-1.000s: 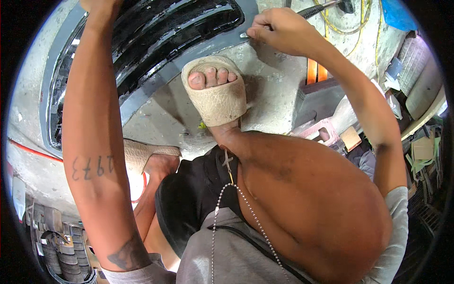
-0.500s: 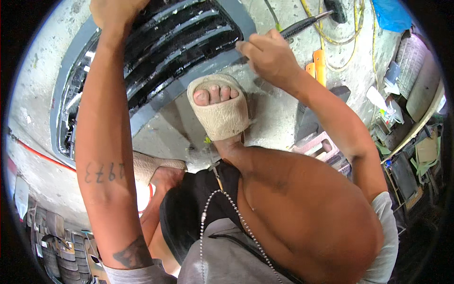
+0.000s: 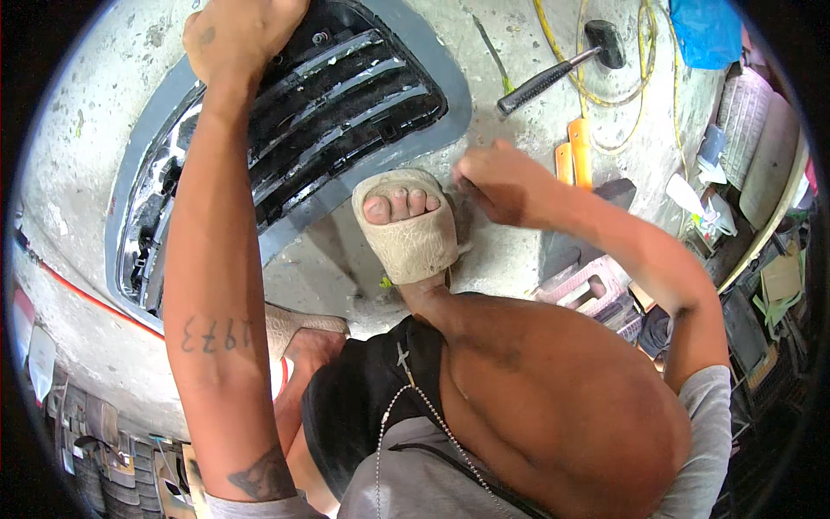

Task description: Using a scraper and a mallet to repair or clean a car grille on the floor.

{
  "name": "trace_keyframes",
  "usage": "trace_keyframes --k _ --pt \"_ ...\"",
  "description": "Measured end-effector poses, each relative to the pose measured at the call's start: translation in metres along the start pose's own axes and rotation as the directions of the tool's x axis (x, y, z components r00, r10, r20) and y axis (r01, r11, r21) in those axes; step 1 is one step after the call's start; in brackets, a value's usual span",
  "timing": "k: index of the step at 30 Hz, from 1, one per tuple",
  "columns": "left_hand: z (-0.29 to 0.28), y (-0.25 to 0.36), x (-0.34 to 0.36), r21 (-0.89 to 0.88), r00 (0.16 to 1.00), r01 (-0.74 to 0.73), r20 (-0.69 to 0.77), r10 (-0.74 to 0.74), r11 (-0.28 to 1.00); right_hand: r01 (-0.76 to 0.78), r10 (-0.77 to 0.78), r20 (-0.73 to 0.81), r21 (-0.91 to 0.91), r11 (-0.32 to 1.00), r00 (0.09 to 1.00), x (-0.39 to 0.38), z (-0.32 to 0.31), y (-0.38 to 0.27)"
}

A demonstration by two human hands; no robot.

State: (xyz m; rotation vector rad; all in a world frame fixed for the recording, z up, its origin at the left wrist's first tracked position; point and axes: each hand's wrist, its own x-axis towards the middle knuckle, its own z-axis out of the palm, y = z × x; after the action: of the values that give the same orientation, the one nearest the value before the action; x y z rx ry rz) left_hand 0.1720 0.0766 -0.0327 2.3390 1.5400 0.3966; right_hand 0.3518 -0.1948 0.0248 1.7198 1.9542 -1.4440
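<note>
A black slatted grille (image 3: 346,99) with a wide grey rim lies on the floor ahead of me, its slats wet-looking or glossy and flecked with white. At the top edge my left hand (image 3: 246,39) is over the grille's far left part, its fingers cut off by the picture's edge. My right hand (image 3: 506,183) hovers right of my sandalled foot, apart from the grille. Its fingers are curled in and slightly blurred; what they hold, if anything, is hidden. Beyond it a hammer (image 3: 549,82) with a black head and dark handle lies on the floor.
Two orange-handled tools (image 3: 579,151), a yellow hose (image 3: 644,82) and a blue plastic bag (image 3: 705,33) lie to the right. Near my right knee is a pink basket (image 3: 596,285). A red-orange cord (image 3: 86,294) runs along the left. My beige sandal (image 3: 406,233) stands beside the grille.
My right hand has drawn back from the grille's edge toward me, uncovering the hammer's handle end. The whole view has shifted, so the grille and hammer appear lower. My left hand stays over the grille.
</note>
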Motion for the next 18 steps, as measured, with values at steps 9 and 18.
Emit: trace_keyframes --k 9,18 --pt "-0.001 0.002 0.002 0.031 1.0 -0.019 -0.009 0.019 0.999 -0.034 -0.031 -0.535 -0.111 0.993 0.844 0.037 -0.055 0.013" --pt "-0.009 0.009 -0.002 0.024 1.0 0.003 0.02 -0.003 1.0 -0.266 0.124 -0.48 -0.24 0.934 0.868 0.087 -0.09 -0.016"
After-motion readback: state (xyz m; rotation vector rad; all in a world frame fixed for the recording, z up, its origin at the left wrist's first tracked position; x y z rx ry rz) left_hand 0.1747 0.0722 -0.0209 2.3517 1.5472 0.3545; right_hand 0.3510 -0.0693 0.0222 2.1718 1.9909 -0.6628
